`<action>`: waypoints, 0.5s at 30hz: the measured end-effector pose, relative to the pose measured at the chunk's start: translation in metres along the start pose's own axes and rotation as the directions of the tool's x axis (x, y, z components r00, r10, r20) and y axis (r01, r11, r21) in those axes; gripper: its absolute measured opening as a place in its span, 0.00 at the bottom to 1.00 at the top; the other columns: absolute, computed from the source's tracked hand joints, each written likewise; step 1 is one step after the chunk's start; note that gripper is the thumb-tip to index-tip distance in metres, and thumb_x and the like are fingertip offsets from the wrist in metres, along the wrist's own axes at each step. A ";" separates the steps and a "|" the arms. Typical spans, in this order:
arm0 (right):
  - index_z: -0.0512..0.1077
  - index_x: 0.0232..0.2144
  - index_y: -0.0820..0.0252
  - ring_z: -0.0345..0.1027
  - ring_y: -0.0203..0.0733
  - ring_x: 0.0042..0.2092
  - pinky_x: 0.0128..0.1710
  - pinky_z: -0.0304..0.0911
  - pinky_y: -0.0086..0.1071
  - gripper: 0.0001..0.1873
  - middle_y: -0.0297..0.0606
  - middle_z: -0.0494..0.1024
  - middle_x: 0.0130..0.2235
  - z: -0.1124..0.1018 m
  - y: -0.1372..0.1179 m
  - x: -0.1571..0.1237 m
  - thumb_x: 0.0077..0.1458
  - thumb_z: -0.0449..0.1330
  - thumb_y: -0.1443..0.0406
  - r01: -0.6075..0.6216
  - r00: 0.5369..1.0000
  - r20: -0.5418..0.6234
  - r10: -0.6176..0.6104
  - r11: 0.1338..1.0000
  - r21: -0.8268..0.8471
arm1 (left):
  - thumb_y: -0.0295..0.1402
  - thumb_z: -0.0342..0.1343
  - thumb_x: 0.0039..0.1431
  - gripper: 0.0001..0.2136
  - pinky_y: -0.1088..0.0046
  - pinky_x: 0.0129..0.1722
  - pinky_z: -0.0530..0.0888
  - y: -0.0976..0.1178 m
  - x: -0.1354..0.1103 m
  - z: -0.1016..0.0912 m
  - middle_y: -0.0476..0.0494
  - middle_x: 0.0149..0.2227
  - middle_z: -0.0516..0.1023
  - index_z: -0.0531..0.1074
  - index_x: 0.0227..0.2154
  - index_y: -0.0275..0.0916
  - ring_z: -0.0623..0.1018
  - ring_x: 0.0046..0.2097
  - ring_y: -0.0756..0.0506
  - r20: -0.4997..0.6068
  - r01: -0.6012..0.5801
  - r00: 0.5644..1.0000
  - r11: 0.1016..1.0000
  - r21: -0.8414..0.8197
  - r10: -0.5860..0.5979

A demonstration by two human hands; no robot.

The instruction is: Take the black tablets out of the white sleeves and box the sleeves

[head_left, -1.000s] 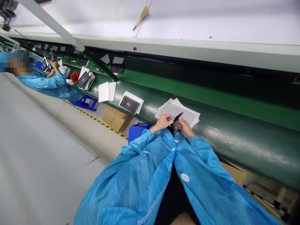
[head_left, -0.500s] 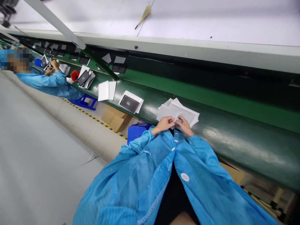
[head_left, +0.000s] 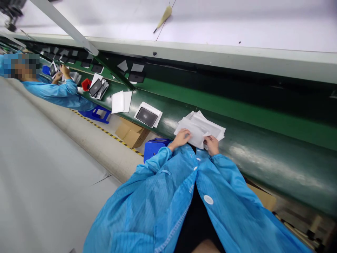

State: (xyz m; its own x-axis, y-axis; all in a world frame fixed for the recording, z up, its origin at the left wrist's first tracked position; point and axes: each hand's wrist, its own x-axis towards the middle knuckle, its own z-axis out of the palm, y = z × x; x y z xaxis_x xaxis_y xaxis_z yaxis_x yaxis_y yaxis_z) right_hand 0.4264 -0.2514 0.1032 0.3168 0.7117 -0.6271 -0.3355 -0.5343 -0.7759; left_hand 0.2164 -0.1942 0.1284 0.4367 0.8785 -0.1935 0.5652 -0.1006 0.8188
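Observation:
A thin white sleeve (head_left: 196, 135) lies slanted over a loose pile of similar white sleeves (head_left: 213, 127) at the near edge of the green bench. My left hand (head_left: 181, 138) is at its left side, fingers curled in on the sleeve's edge. At the lower right corner my right hand (head_left: 211, 144) pinches the sleeve between thumb and fingers, and a small flap stands up there. To the left of my hands, a black tablet (head_left: 146, 116) rests on white sleeves.
More white sleeves (head_left: 121, 102) lie farther left, then a red bin (head_left: 86, 84) and a co-worker's blue sleeve (head_left: 52, 92). A green slanted post (head_left: 118, 73) rises behind the bench. Below stand a blue stool (head_left: 155, 147) and a cardboard box (head_left: 133, 133).
My hands have moved apart from their pinch close together; the right one has shifted right and nearer me. The white sleeve now lies spread between them.

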 end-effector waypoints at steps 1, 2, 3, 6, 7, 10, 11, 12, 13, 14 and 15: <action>0.72 0.28 0.55 0.66 0.38 0.28 0.30 0.63 0.33 0.24 0.28 0.73 0.23 -0.007 0.001 0.002 0.31 0.72 0.49 0.007 0.999 -0.033 -0.006 1.000 0.026 | 0.28 0.59 0.64 0.04 0.59 0.61 0.72 -0.009 0.000 -0.015 0.41 0.43 0.80 0.75 0.33 0.41 0.78 0.52 0.41 -0.107 0.104 0.989 0.994 0.030 -0.100; 0.71 0.28 0.54 0.66 0.38 0.27 0.29 0.62 0.32 0.24 0.28 0.73 0.23 -0.015 0.002 0.003 0.31 0.72 0.48 0.016 0.998 -0.064 -0.012 0.998 0.058 | 0.26 0.59 0.63 0.05 0.59 0.62 0.71 -0.019 -0.001 -0.032 0.41 0.42 0.79 0.74 0.32 0.42 0.77 0.53 0.41 -0.220 0.221 0.953 0.974 0.047 -0.206; 0.71 0.28 0.55 0.66 0.37 0.27 0.29 0.63 0.32 0.25 0.28 0.73 0.23 -0.022 0.002 0.005 0.30 0.72 0.48 0.025 0.996 -0.093 -0.016 0.995 0.092 | 0.24 0.59 0.62 0.06 0.58 0.63 0.70 -0.029 -0.002 -0.050 0.41 0.42 0.78 0.73 0.32 0.42 0.76 0.54 0.40 -0.329 0.344 0.892 0.937 0.051 -0.310; 0.72 0.29 0.56 0.67 0.37 0.29 0.29 0.63 0.32 0.27 0.29 0.75 0.26 -0.043 0.004 0.012 0.28 0.73 0.48 0.069 0.979 -0.201 -0.038 0.987 0.147 | 0.22 0.56 0.61 0.06 0.54 0.64 0.66 -0.061 -0.013 -0.105 0.37 0.45 0.74 0.71 0.33 0.40 0.72 0.56 0.38 -0.495 0.524 0.750 0.851 0.039 -0.439; 0.72 0.29 0.57 0.67 0.37 0.29 0.30 0.63 0.32 0.29 0.29 0.75 0.27 -0.048 0.005 0.014 0.27 0.73 0.47 0.087 0.970 -0.238 -0.054 0.987 0.134 | 0.21 0.56 0.61 0.06 0.53 0.64 0.66 -0.070 -0.018 -0.120 0.37 0.46 0.72 0.71 0.34 0.40 0.71 0.56 0.37 -0.520 0.556 0.720 0.830 0.036 -0.460; 0.70 0.29 0.57 0.64 0.36 0.29 0.29 0.62 0.32 0.31 0.27 0.71 0.26 -0.058 0.007 0.021 0.26 0.74 0.46 0.120 0.946 -0.308 -0.098 0.991 0.056 | 0.25 0.60 0.63 0.05 0.53 0.61 0.67 -0.090 -0.031 -0.148 0.38 0.47 0.71 0.70 0.38 0.38 0.70 0.54 0.38 -0.562 0.626 0.655 0.780 0.028 -0.505; 0.69 0.28 0.56 0.63 0.35 0.29 0.29 0.62 0.32 0.31 0.25 0.69 0.25 -0.060 0.007 0.023 0.26 0.75 0.46 0.121 0.939 -0.329 -0.104 0.992 0.034 | 0.28 0.61 0.64 0.05 0.53 0.60 0.67 -0.094 -0.033 -0.152 0.40 0.46 0.71 0.69 0.38 0.38 0.70 0.53 0.39 -0.569 0.640 0.642 0.768 0.026 -0.515; 0.68 0.28 0.56 0.62 0.35 0.28 0.28 0.62 0.31 0.30 0.24 0.68 0.24 -0.061 0.008 0.024 0.27 0.74 0.46 0.119 0.930 -0.353 -0.104 0.993 0.020 | 0.30 0.62 0.64 0.07 0.53 0.59 0.68 -0.097 -0.034 -0.153 0.41 0.45 0.70 0.69 0.38 0.39 0.69 0.53 0.39 -0.574 0.650 0.632 0.760 0.025 -0.521; 0.66 0.28 0.55 0.61 0.34 0.28 0.27 0.61 0.31 0.29 0.24 0.66 0.24 -0.063 0.010 0.025 0.30 0.74 0.46 0.116 0.920 -0.379 -0.103 0.993 0.012 | 0.31 0.63 0.64 0.08 0.53 0.59 0.68 -0.099 -0.035 -0.153 0.41 0.44 0.69 0.68 0.37 0.40 0.69 0.52 0.39 -0.577 0.657 0.624 0.754 0.022 -0.527; 0.65 0.27 0.54 0.61 0.34 0.27 0.26 0.60 0.30 0.28 0.23 0.65 0.23 -0.064 0.011 0.025 0.33 0.72 0.46 0.114 0.908 -0.406 -0.100 0.993 0.009 | 0.30 0.63 0.63 0.09 0.53 0.58 0.67 -0.101 -0.034 -0.152 0.42 0.43 0.67 0.66 0.35 0.40 0.67 0.52 0.38 -0.580 0.662 0.618 0.749 0.020 -0.531; 0.64 0.27 0.53 0.60 0.34 0.26 0.25 0.59 0.29 0.27 0.23 0.64 0.22 -0.065 0.013 0.024 0.37 0.71 0.45 0.111 0.897 -0.431 -0.097 0.994 0.009 | 0.27 0.63 0.62 0.11 0.53 0.58 0.66 -0.101 -0.033 -0.151 0.42 0.41 0.65 0.64 0.33 0.41 0.66 0.52 0.38 -0.582 0.665 0.613 0.747 0.016 -0.534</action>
State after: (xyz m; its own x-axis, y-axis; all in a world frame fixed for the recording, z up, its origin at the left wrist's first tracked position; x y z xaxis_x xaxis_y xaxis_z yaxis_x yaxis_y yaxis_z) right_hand 0.4878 -0.2704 0.0736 0.6993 0.4933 -0.5173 -0.3057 -0.4477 -0.8403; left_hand 0.0390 -0.1429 0.1331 -0.4413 0.8645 -0.2408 0.7238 0.5015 0.4740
